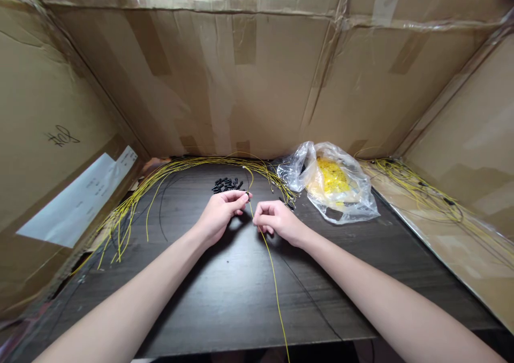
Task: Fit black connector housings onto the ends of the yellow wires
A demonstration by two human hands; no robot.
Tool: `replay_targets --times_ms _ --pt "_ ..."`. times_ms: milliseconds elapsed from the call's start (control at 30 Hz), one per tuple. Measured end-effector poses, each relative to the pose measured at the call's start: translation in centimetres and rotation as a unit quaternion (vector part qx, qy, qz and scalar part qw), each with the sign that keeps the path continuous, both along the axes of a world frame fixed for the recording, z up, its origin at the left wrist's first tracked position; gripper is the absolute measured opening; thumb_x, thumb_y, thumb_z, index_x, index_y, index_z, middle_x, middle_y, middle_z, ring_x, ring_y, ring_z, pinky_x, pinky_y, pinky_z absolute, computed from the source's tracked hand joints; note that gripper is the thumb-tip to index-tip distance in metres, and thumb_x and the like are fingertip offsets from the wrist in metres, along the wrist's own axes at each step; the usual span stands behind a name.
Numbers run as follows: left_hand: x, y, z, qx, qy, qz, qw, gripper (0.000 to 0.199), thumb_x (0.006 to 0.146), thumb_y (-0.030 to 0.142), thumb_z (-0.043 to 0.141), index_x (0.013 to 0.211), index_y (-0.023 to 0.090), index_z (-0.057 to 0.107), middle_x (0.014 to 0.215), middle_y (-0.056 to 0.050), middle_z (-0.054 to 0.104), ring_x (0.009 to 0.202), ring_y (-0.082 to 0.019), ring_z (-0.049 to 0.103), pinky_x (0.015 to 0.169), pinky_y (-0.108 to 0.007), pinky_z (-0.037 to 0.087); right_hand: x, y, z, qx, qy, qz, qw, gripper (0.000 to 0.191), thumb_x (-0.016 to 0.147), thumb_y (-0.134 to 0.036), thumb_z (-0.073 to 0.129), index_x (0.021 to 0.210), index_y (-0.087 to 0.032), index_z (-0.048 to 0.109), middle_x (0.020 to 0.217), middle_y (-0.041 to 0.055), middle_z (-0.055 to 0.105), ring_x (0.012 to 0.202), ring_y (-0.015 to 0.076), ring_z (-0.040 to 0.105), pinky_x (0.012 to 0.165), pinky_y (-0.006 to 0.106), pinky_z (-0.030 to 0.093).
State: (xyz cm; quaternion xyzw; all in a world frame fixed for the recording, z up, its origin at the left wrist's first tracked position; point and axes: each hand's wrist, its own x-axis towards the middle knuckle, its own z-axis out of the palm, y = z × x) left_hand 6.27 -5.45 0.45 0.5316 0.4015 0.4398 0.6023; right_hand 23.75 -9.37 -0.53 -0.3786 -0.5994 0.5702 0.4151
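Head view, looking forward and down; clock directions taken from the hands, 12 o'clock straight ahead.

Left hand [220,217]: thumb and forefinger pinched closed on the end of a yellow wire [273,266], with a small black piece [247,193] apparently at the tip, too small to read clearly. Right hand [277,223]: fingers [259,218] loosely curled just beside the same wire; whether they grip it, I cannot tell. The wire runs from the pinch toward 6 o'clock and over the near edge of the dark wood-grain table [225,304].

Surroundings: a heap of black plastic pieces [227,184] at 12 o'clock; a clear plastic bag [361,205] holding yellow bits [332,175] at 1 o'clock; a long bundle of yellow wires [132,208] arcing from 9 to 12 o'clock; another tangled bundle [425,197] on a cardboard sheet [453,229] at 2 o'clock. Cardboard walls [201,84] surround the table.

Risks: the tail over the edge could drag the wire from the pinch if snagged. The tiny piece could slip from the fingertips under tension. Wire ends near the heap could catch and scatter the pieces. Crossed strands in the bundles could knot if pulled.
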Motion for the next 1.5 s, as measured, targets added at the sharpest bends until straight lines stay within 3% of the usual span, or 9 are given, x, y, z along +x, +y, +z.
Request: replay_targets --times_ms 133,333,433,700,900,1133,1333,1500 --pt "-0.08 0.07 0.19 -0.013 -0.012 0.005 1.0 0.026 0.066 0.034 0.083 0.081 0.015 0.075 0.086 -0.007 0.065 0.07 -0.012 0.051 0.061 -0.024 0.039 0.02 -0.03 0.13 -0.005 -0.012 0.026 1.0 0.009 0.071 -0.021 0.059 0.064 -0.015 0.057 0.056 -0.0012 0.057 0.049 0.0079 0.047 0.043 0.018 0.033" --pt "-0.1 -0.24 0.42 0.017 0.035 -0.04 0.998 0.028 0.071 0.037 0.078 0.086 0.014 0.075 0.074 -0.005 0.063 0.068 -0.013 0.051 0.062 -0.026 0.039 -0.37 -0.03 0.42 -0.035 0.03 -0.045 0.998 0.023 0.076 -0.038 0.065 0.077 -0.016 0.058 0.065 -0.0004 0.059 0.052 0.009 0.051 0.041 0.019 0.036" --pt "-0.07 -0.32 0.36 0.029 0.051 -0.055 0.997 0.029 0.072 0.039 0.077 0.086 0.014 0.075 0.074 -0.005 0.064 0.068 -0.014 0.052 0.063 -0.026 0.039 -0.32 -0.02 0.45 -0.035 0.036 -0.042 0.998 0.023 0.074 -0.036 0.068 0.073 -0.016 0.057 0.064 -0.0003 0.06 0.051 0.0085 0.051 0.042 0.018 0.035" --pt "-0.02 -0.08 0.17 0.007 0.036 -0.023 0.999 0.029 0.07 0.037 0.079 0.086 0.013 0.076 0.078 -0.006 0.064 0.07 -0.013 0.051 0.064 -0.026 0.039 0.07 0.19 0.07 -0.022 -0.002 0.009 1.0 0.017 0.073 -0.029 0.065 0.067 -0.016 0.055 0.056 -0.0021 0.058 0.046 0.0074 0.047 0.043 0.018 0.035" --pt "-0.05 -0.18 0.5 -0.012 0.013 -0.024 1.0 0.028 0.068 0.036 0.081 0.084 0.013 0.076 0.087 -0.008 0.066 0.071 -0.013 0.051 0.063 -0.026 0.039 0.07 0.13 0.42 -0.038 0.012 0.006 0.999 0.015 0.074 -0.029 0.063 0.07 -0.015 0.058 0.06 -0.0005 0.06 0.049 0.0084 0.049 0.042 0.019 0.037" --pt "0.0 -0.28 0.75 -0.007 0.019 -0.044 0.999 0.027 0.07 0.036 0.078 0.085 0.013 0.076 0.08 -0.007 0.066 0.069 -0.014 0.052 0.063 -0.027 0.038 0.17 0.15 0.59 -0.06 0.039 0.01 0.997 0.017 0.072 -0.031 0.068 0.073 -0.015 0.061 0.062 -0.0005 0.06 0.049 0.008 0.05 0.042 0.018 0.035" --pt "-0.01 -0.32 0.75 -0.008 0.012 -0.046 0.999 0.027 0.071 0.035 0.078 0.085 0.013 0.076 0.079 -0.006 0.065 0.069 -0.013 0.052 0.063 -0.027 0.037 0.34 0.06 0.47 -0.103 0.117 0.018 0.988 0.016 0.071 -0.027 0.071 0.072 -0.014 0.061 0.069 0.003 0.064 0.058 0.0108 0.057 0.05 0.02 0.042" --pt "-0.08 -0.3 0.64 -0.001 0.019 -0.043 0.999 0.025 0.071 0.035 0.078 0.084 0.013 0.075 0.084 -0.007 0.066 0.071 -0.014 0.052 0.064 -0.027 0.038 0.28 -0.15 0.52 -0.202 0.214 0.048 0.955 0.011 0.073 -0.021 0.068 0.079 -0.013 0.065 0.08 0.0091 0.07 0.071 0.0168 0.066 0.066 0.027 0.051"
